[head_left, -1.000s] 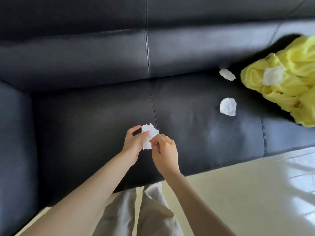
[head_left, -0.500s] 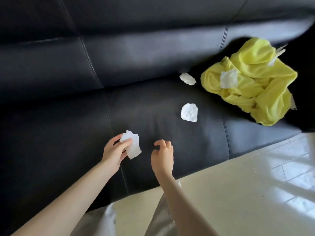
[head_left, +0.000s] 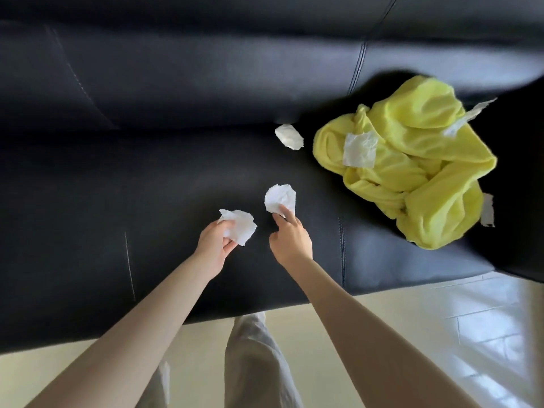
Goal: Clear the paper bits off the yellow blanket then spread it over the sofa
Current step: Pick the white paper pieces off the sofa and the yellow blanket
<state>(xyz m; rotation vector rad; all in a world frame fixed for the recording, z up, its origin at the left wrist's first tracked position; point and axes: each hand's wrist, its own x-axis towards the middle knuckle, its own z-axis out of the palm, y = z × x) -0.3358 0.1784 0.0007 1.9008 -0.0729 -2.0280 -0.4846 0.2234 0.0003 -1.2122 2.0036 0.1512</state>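
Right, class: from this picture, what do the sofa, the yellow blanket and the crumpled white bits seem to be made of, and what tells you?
Sofa: black leather or a leather look-alike, going by its smooth soft sheen and stitched seams.
Yellow blanket: soft matte cloth, perhaps fleece; it bunches in rounded folds.
White bits: thin tissue-like paper, crinkled with torn edges.

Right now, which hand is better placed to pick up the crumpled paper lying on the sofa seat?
The right hand: its fingers already touch the crumpled paper, and it holds nothing. The left hand is busy gripping another paper wad.
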